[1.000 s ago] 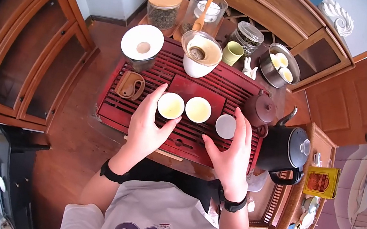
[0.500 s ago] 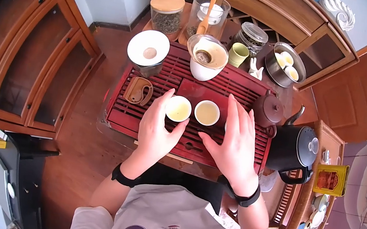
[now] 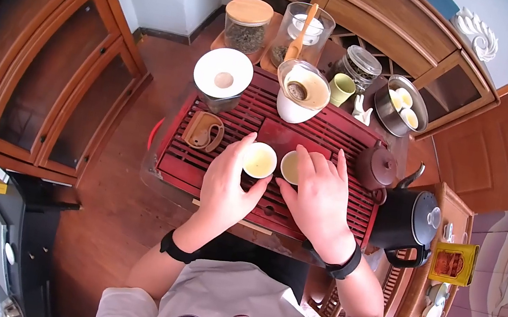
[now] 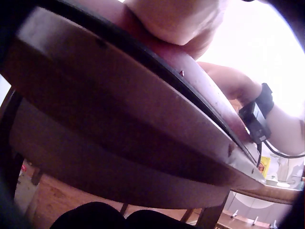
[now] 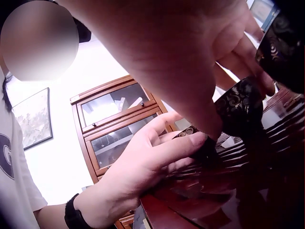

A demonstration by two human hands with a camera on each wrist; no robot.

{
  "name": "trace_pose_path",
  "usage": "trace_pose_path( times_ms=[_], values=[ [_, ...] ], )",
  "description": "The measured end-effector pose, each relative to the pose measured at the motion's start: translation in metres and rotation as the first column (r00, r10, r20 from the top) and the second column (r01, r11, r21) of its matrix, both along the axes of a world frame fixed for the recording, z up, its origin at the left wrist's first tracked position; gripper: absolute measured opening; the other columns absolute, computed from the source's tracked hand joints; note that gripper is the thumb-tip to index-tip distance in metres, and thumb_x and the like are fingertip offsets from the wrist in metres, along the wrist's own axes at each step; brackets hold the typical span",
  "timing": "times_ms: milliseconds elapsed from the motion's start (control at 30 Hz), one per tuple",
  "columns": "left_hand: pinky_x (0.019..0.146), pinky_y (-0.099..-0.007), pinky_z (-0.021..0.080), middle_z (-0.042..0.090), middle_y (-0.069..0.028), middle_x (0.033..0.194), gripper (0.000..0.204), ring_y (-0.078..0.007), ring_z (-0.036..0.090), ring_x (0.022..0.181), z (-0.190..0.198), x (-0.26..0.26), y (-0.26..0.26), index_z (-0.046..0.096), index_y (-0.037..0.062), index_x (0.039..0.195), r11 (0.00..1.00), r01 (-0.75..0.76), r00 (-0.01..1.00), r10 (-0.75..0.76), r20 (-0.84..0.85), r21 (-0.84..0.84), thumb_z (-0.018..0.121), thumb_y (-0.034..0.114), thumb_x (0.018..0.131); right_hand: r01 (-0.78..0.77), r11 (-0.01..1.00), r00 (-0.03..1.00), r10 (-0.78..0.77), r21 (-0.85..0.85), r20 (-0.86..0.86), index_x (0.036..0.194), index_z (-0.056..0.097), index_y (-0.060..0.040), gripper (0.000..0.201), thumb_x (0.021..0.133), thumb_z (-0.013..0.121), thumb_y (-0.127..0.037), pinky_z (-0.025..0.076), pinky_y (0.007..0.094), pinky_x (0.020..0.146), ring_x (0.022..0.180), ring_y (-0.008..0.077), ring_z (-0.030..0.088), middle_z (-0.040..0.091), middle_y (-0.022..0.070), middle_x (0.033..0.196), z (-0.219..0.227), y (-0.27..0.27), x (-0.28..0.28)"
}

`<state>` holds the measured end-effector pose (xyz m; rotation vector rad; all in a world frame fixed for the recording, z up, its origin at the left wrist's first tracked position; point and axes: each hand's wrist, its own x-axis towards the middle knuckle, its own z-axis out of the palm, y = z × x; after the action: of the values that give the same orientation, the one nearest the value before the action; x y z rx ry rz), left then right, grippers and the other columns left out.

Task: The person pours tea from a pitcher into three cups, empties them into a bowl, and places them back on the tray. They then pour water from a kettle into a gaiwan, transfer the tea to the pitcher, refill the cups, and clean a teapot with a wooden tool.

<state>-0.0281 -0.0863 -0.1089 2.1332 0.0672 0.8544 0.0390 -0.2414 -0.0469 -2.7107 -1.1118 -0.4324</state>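
Observation:
On the red slatted tea tray [image 3: 216, 182] my left hand [image 3: 229, 181] holds a teacup [image 3: 259, 161] of pale yellow tea between thumb and fingers. Right beside it, my right hand [image 3: 320, 201] has thumb and fingers around a second teacup [image 3: 290, 166], partly covering it. Seen from the right wrist, these cups have dark patterned outsides, the second cup [image 5: 240, 107] standing under my right palm. A third dark cup [image 5: 283, 52] shows at that view's right edge; my right hand hides it in the head view. The left wrist view catches mainly the table's edge [image 4: 119, 95].
Behind the hands stand a white cup with a strainer [image 3: 301, 102] and a wide white-rimmed vessel [image 3: 241, 75]. A wooden piece [image 3: 199, 130] lies at left. To the right are a brown teapot [image 3: 375, 165] and a black kettle [image 3: 403, 219]. Jars [image 3: 247, 25] line the back.
My right hand has moved left from beside the third cup to the second teacup, its fingers now bent around it. The left hand stays at its cup. The head view has shifted slightly.

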Motion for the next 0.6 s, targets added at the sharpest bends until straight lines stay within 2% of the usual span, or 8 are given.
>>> trace_pose_path(
  times_ms=[67,300,400,500,567,600],
  values=[
    [0.091,-0.0404,0.054,0.064,-0.0178,0.12,0.074,-0.0331,0.066,0.108,0.0,0.0,0.0,0.047,0.002,0.14,1.0,-0.003,1.0,0.003,0.0,0.001,0.081,0.004,0.075,-0.005,1.0,1.0,0.005,0.028,-0.026,0.12,0.061,-0.0025,0.062,0.067,0.085,-0.026,0.041,0.0536,0.11,0.09,0.0251,0.066,0.064,0.0083,0.093,0.0,0.0,0.001],
    [0.09,-0.0407,0.054,0.064,-0.0177,0.12,0.074,-0.0333,0.066,0.107,0.0,-0.001,0.001,0.047,0.0024,0.141,1.0,0.006,1.0,-0.006,0.0,0.006,0.081,0.005,0.075,-0.017,1.0,0.999,0.017,0.023,-0.029,0.118,0.06,-0.004,0.06,0.067,0.085,-0.023,0.04,0.0532,0.111,0.089,0.0258,0.067,0.063,0.0081,0.09,0.003,-0.002,0.004],
    [0.09,-0.041,0.054,0.064,-0.0177,0.12,0.075,-0.0334,0.066,0.107,-0.002,0.0,0.001,0.046,0.0023,0.141,1.0,-0.005,1.0,0.005,0.003,0.009,0.081,0.006,0.075,-0.064,0.996,0.994,0.07,0.061,-0.089,0.118,0.059,-0.004,0.06,0.067,0.085,-0.021,0.039,0.0531,0.111,0.089,0.0264,0.067,0.063,0.0081,0.089,0.002,-0.003,0.008],
    [0.09,-0.0412,0.053,0.064,-0.0177,0.12,0.075,-0.0334,0.066,0.107,0.0,0.0,0.001,0.046,0.0021,0.141,1.0,-0.006,1.0,0.006,0.004,0.006,0.081,0.007,0.075,-0.115,0.989,0.988,0.123,0.093,-0.093,0.116,0.059,-0.0035,0.057,0.068,0.085,-0.019,0.042,0.0531,0.109,0.091,0.0287,0.067,0.065,0.0101,0.092,0.01,-0.003,0.012],
    [0.09,-0.0413,0.053,0.064,-0.0177,0.12,0.076,-0.0334,0.066,0.107,0.0,-0.001,0.001,0.046,0.0021,0.141,1.0,-0.004,1.0,0.004,0.002,0.0,0.081,0.007,0.075,-0.147,0.969,0.979,0.171,0.199,-0.113,0.114,0.059,-0.0027,0.055,0.068,0.084,-0.018,0.045,0.0542,0.105,0.092,0.0315,0.067,0.067,0.0128,0.095,0.018,-0.004,0.017],
    [0.09,-0.0413,0.053,0.064,-0.0177,0.12,0.076,-0.0334,0.066,0.106,0.0,-0.001,0.001,0.046,0.0021,0.142,1.0,0.001,1.0,-0.001,-0.002,-0.005,0.082,0.007,0.075,-0.161,0.959,0.977,0.189,0.235,-0.102,0.114,0.059,-0.0021,0.054,0.068,0.083,-0.016,0.049,0.0522,0.098,0.093,0.0342,0.067,0.068,0.0148,0.098,0.023,-0.005,0.022]
  ],
)
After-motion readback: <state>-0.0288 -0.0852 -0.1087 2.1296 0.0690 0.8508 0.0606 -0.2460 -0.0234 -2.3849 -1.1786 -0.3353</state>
